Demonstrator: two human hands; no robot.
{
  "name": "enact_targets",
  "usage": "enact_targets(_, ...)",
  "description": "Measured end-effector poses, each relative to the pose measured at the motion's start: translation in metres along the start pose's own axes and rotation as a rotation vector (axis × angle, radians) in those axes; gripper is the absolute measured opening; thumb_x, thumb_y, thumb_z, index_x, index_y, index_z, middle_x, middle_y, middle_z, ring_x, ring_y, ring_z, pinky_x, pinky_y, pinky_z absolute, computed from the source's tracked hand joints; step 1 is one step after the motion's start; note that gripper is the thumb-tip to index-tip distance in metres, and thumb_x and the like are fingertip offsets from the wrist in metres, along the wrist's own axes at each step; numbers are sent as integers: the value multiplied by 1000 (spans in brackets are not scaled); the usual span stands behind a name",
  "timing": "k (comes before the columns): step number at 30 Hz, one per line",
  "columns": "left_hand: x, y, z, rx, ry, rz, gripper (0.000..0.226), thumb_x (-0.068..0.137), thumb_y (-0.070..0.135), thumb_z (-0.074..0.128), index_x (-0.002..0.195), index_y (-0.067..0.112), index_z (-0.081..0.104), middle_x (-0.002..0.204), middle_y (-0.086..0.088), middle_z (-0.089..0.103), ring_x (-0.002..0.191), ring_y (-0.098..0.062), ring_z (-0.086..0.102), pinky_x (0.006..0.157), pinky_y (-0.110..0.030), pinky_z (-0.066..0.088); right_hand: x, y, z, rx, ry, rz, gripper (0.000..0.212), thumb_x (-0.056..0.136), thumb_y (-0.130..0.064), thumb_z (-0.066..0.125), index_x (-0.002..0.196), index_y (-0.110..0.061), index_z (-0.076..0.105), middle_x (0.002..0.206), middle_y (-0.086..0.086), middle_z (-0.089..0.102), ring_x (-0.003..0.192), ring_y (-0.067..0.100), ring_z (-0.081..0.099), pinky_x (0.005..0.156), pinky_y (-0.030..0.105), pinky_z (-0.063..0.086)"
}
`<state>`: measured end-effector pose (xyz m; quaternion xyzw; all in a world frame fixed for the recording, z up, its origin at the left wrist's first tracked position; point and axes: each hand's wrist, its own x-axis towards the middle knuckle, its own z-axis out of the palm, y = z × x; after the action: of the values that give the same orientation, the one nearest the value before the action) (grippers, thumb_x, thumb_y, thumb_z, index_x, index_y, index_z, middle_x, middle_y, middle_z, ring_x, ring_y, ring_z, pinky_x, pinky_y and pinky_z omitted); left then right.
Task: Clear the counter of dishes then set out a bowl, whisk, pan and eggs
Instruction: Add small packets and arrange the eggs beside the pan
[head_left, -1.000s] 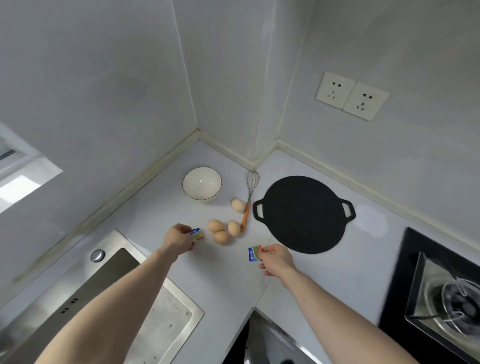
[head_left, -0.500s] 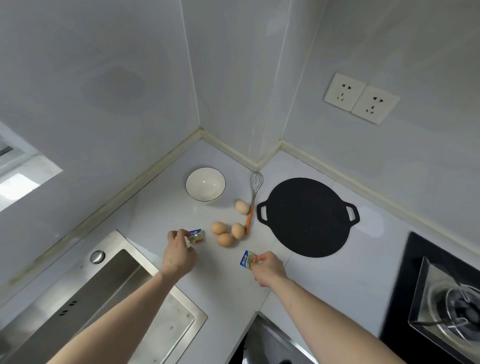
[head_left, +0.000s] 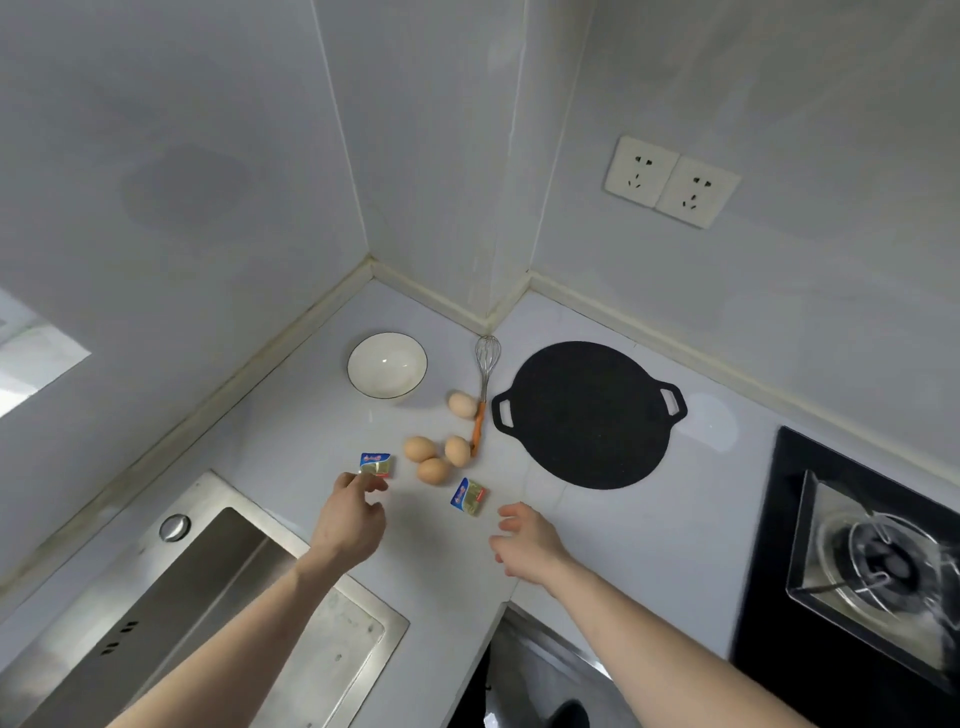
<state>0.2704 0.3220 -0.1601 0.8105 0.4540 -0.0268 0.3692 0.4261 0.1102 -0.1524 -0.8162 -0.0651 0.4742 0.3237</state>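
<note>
Four eggs (head_left: 435, 448) are lying mid-counter (head_left: 597, 525), three bunched together and one apart at their 1 o'clock, touching the orange-handled whisk (head_left: 483, 387) that is running along their 3 o'clock side; one white bowl (head_left: 387, 365) is sitting at 11 o'clock, one flat black pan (head_left: 589, 414) at 3 o'clock; two small foil packets are flanking the eggs, one (head_left: 375, 464) at 8 o'clock, one (head_left: 468, 496) at 5 o'clock; the left hand (head_left: 351, 522) is hovering with fingertips loosely curled just beside the first packet, whether touching I cannot tell; the right hand (head_left: 524, 540) is spreading empty near the second; a steel sink (head_left: 218, 587) is lying at 7 o'clock, a gas burner (head_left: 883, 561) at 4 o'clock, two wall sockets (head_left: 672, 181) at 1 o'clock
</note>
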Motion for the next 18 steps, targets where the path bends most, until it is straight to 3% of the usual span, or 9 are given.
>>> enact_targets(4, -35, 26, 3, -119, 6, 154, 28, 91, 4, 56, 104, 26, 67, 118, 9, 52, 82, -10, 64, 70, -31, 53, -35, 13, -17, -5, 80, -61, 50, 88, -22, 66, 136, -28, 55, 133, -6, 59, 105, 23, 69, 72, 31, 59)
enact_targets(8, -64, 60, 18, -121, -79, 251, 26, 93, 7, 59, 103, 29, 66, 115, 15, 50, 85, 3, 62, 59, -15, 45, -81, 31, -44, -13, 160, -122, 48, 92, -27, 65, 139, -32, 52, 133, -15, 57, 92, 11, 70, 86, 29, 57)
enact_targets(11, -80, 89, 29, -108, -160, 380, 26, 93, 9, 60, 104, 32, 65, 116, 17, 53, 86, 4, 61, 65, -6, 41, -112, 45, -62, 24, 207, -145, 47, 95, -25, 63, 140, -34, 51, 136, -19, 55, 94, 3, 68, 82, 20, 55)
enact_targets(16, -117, 154, 49, 17, -283, 669, 29, 92, 17, 61, 104, 43, 59, 114, 23, 49, 93, 1, 62, 73, -23, 53, -176, 86, -98, 160, 336, -175, 46, 95, -27, 66, 138, -37, 52, 136, -23, 55, 98, -3, 67, 72, 8, 48)
enact_targets(18, -135, 177, 58, 68, -311, 758, 28, 93, 18, 61, 107, 42, 60, 116, 25, 47, 95, 3, 61, 75, -23, 54, -202, 108, -111, 197, 403, -191, 45, 95, -26, 66, 136, -37, 53, 134, -24, 55, 98, -5, 66, 71, 5, 48)
